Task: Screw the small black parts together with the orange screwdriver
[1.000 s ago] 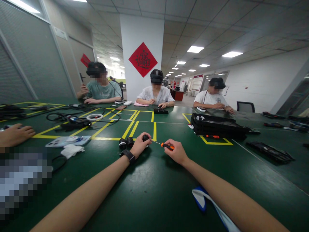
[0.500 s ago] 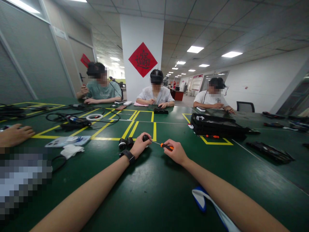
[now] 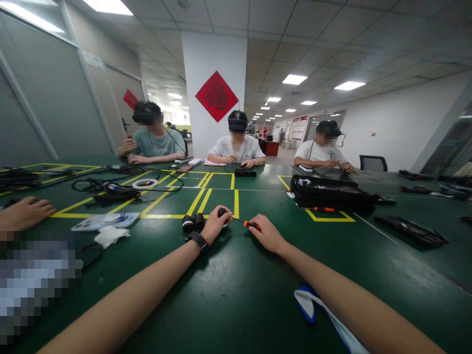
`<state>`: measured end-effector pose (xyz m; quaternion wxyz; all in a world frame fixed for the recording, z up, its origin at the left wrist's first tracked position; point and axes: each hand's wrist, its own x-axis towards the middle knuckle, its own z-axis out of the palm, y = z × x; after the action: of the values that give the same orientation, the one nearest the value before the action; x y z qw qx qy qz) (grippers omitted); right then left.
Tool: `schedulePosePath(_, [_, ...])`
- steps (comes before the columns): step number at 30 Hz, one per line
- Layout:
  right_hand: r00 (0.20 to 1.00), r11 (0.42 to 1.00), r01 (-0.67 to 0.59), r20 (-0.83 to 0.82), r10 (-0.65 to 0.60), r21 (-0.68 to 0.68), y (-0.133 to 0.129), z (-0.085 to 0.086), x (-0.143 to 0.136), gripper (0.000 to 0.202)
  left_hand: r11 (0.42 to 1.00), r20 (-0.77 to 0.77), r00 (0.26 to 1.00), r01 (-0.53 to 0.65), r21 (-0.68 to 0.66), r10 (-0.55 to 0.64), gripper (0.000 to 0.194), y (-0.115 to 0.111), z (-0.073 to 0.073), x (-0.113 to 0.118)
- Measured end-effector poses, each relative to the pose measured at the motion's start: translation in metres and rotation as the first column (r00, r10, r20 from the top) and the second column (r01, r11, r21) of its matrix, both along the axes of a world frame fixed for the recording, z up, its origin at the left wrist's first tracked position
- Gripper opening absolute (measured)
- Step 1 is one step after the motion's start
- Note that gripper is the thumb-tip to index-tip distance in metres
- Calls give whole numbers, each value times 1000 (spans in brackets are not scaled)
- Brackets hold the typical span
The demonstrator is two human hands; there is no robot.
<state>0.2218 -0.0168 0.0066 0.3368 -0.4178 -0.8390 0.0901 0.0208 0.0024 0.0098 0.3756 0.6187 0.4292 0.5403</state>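
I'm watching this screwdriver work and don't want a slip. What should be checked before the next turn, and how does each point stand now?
1. Left hand grips the black part: ok, fingers wrap it.
2. Right hand holds the screwdriver: ok, closed on the orange handle.
3. Tip seated in the part: cannot tell, too small to see.
4. Shaft lined up with the part: ok, it points straight at it.
5. Two black cylinders apart from the work: ok, they sit beside the left hand, apart from it.
6. Hands braced on the table: cannot tell.
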Motion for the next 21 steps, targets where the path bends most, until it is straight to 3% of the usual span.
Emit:
schedulePosePath(6, [997,997,-8,-72,3,-71,3,-2,2,19,1000,-77,997,-13,-1,13,21,2,-1,4])
schedulePosePath(16, [997,999,-18,-74,15,-48,4,0,4,15,1000,-102,995,-1,0,1,29,2,-3,-1])
schedulePosePath(21, [998,987,-33,-49,25,-155,17,6,1,12,999,-144,989,-9,31,13,27,4,-5,-2])
